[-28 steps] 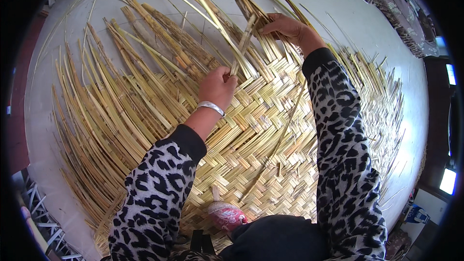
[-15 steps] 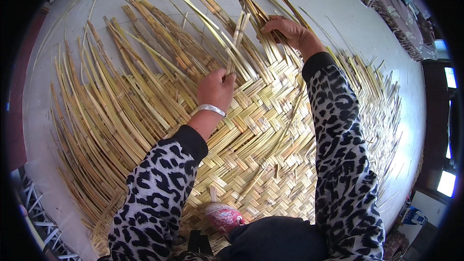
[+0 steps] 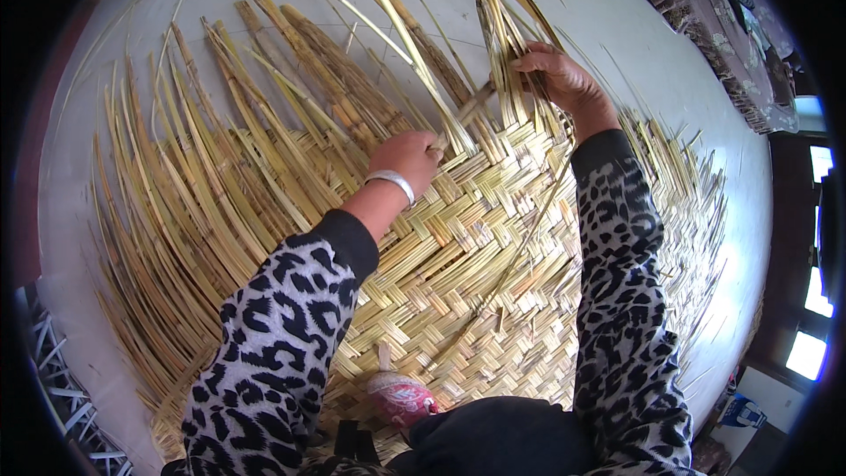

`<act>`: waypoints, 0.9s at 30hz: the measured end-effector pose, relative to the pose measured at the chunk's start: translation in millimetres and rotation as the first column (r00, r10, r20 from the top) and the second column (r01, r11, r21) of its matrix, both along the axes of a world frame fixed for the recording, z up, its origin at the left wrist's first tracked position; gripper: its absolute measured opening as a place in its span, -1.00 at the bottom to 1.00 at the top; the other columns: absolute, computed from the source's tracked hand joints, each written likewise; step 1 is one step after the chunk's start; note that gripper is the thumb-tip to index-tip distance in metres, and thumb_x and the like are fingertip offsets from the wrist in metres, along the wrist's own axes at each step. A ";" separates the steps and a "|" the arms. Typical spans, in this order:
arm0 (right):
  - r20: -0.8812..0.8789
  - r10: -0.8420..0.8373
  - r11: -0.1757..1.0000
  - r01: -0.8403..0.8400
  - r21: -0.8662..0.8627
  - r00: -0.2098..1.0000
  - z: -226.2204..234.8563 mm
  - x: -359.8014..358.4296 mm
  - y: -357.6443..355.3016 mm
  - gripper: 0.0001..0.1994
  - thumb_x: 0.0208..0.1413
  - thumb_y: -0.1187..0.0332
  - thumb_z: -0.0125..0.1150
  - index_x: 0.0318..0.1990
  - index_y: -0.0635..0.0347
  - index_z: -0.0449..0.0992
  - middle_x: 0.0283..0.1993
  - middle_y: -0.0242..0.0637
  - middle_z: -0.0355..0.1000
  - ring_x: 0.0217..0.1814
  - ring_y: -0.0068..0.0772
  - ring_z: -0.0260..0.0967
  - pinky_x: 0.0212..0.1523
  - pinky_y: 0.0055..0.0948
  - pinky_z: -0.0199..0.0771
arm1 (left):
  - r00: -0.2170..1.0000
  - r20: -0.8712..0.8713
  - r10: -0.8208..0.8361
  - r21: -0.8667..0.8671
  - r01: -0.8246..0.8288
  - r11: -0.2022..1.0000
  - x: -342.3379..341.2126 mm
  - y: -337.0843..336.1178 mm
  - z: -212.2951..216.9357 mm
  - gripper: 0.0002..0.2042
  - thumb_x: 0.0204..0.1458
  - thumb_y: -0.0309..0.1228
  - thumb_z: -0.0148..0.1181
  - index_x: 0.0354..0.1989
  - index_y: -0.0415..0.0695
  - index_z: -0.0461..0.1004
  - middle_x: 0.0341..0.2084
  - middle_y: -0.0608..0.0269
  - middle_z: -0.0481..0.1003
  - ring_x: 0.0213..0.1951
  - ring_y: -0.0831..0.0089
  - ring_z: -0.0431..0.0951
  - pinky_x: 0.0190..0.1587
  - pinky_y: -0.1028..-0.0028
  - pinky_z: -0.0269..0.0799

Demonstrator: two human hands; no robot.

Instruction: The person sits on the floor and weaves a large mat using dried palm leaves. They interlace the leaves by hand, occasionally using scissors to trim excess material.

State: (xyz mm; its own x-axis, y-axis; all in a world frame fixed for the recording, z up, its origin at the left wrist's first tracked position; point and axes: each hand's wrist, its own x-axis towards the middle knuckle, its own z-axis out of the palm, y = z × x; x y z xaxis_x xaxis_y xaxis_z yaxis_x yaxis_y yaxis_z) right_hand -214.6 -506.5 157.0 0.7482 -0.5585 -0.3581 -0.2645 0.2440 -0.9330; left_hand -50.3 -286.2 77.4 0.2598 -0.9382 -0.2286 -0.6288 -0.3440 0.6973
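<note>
A large mat of split reed strips [image 3: 458, 308] spreads beneath me, woven in a slanting pattern, with loose strip ends fanning out at its left and far edges. My left hand [image 3: 410, 159], a silver bangle [image 3: 392, 181] on its wrist, is closed round a pale reed strip [image 3: 476, 104] that slants up to the right. Farther off and to the right, my right hand [image 3: 560, 79] grips a bundle of reed strips [image 3: 504, 62] lifted upward from the weave. Its fingertips are partly hidden behind the strips.
A pink patterned shoe [image 3: 401, 398] rests on the mat near me. Light grey floor [image 3: 608, 44] surrounds the mat. Brown patterned cloth [image 3: 705, 18] hangs at the far right. A white metal lattice [image 3: 70, 397] stands at the lower left.
My right hand has moved right and slightly nearer, carrying its bundle more upright. My left hand has shifted a little right, and its strip now slants toward the raised bundle.
</note>
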 end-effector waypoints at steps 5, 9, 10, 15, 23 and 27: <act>-0.149 -0.052 0.990 0.031 -0.140 0.988 -10.0 1.9 -3.8 -0.66 0.06 0.36 0.19 -0.04 0.38 0.47 -0.29 -0.21 0.51 -0.26 -0.38 0.48 -0.10 -0.40 0.51 | 0.988 0.071 -0.139 0.177 0.124 0.976 4.1 -11.5 -5.9 -0.75 0.09 -0.26 0.18 -0.11 -0.09 0.53 -0.24 0.00 0.55 -0.16 0.01 0.54 -0.11 0.16 0.42; -0.434 0.031 0.942 -0.172 -0.289 0.901 -41.6 7.3 -24.2 -0.47 -0.09 0.17 0.28 0.04 0.29 0.48 -0.13 -0.16 0.49 -0.02 -0.24 0.40 0.07 -0.29 0.34 | 0.994 -0.070 0.080 -0.057 -0.084 0.995 -5.0 6.0 -17.6 -0.70 0.06 -0.34 0.21 -0.03 -0.13 0.51 -0.19 -0.02 0.55 -0.14 0.02 0.54 -0.09 0.17 0.44; -0.475 0.106 0.929 -0.258 -0.267 0.873 -49.3 9.7 -29.5 -0.38 -0.17 0.10 0.31 0.08 0.26 0.49 -0.02 -0.08 0.49 0.13 -0.13 0.38 0.20 -0.23 0.28 | 0.992 -0.064 0.113 -0.132 -0.121 0.984 -8.4 12.0 -19.4 -0.68 0.05 -0.35 0.22 -0.02 -0.15 0.49 -0.18 -0.02 0.54 -0.14 0.01 0.54 -0.09 0.18 0.44; -0.750 -0.038 0.760 -0.468 -0.451 0.661 -76.6 2.2 -35.3 -0.61 -0.07 0.04 0.27 -0.20 0.12 0.60 -0.20 -0.25 0.54 -0.13 -0.27 0.42 0.03 -0.24 0.33 | 0.937 0.347 0.046 -0.215 0.032 0.976 -34.7 42.5 -17.0 -0.52 0.00 -0.30 0.30 0.11 -0.10 0.37 -0.01 0.12 0.42 0.06 0.11 0.40 0.05 0.23 0.35; -0.612 -0.081 0.753 -0.353 -0.555 0.787 -93.8 -7.0 -27.5 -0.39 -0.19 0.00 0.39 0.00 0.23 0.53 -0.10 -0.02 0.54 -0.04 -0.12 0.49 0.03 -0.23 0.41 | 0.821 0.566 -0.074 -0.132 0.179 0.975 -48.6 58.6 -28.7 -0.29 0.10 -0.01 0.13 0.33 -0.18 0.13 0.34 0.08 0.11 0.38 0.21 0.04 0.36 0.04 -0.11; -0.692 -0.088 0.707 -0.445 -0.550 0.716 -87.6 -2.4 -23.6 -0.43 -0.11 0.05 0.35 0.03 0.25 0.50 -0.09 -0.09 0.54 -0.02 -0.19 0.46 0.08 -0.29 0.38 | 0.833 0.543 -0.104 -0.114 0.196 0.974 -47.7 61.1 -37.1 -0.29 0.15 0.01 0.05 0.36 -0.18 0.08 0.38 0.06 0.06 0.42 0.20 -0.03 0.39 0.03 -0.19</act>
